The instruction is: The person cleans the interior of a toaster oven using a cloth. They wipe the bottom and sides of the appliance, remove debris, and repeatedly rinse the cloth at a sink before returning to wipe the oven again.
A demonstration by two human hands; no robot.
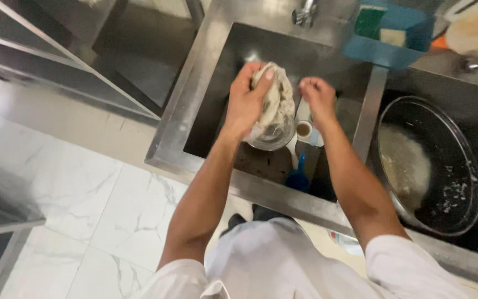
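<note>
Sitting just under the left hand (pixel 245 102), a small clear glass bowl (pixel 273 136) rested low in the steel sink (pixel 217 72), and a crumpled pale cloth (pixel 276 98) was pressed down into its mouth. To the right of the right hand (pixel 317 98), beyond the steel divider, a big dark round pan (pixel 460 166) lay in the second basin with whitish residue and suds across its bottom. Beyond both hands, by the tap (pixel 304 12), a blue tray (pixel 383 50) held a green and yellow sponge (pixel 380 25). Just below the right hand stood a small cup (pixel 304 129) with brownish liquid in it, and nearer the body a blue scoop (pixel 299 176). The left hand was clamped on the cloth, fingers curled over its top, arm stretched straight forward. The right hand was closed into a loose fist just beside the cloth; what it gripped, I could not tell.
</note>
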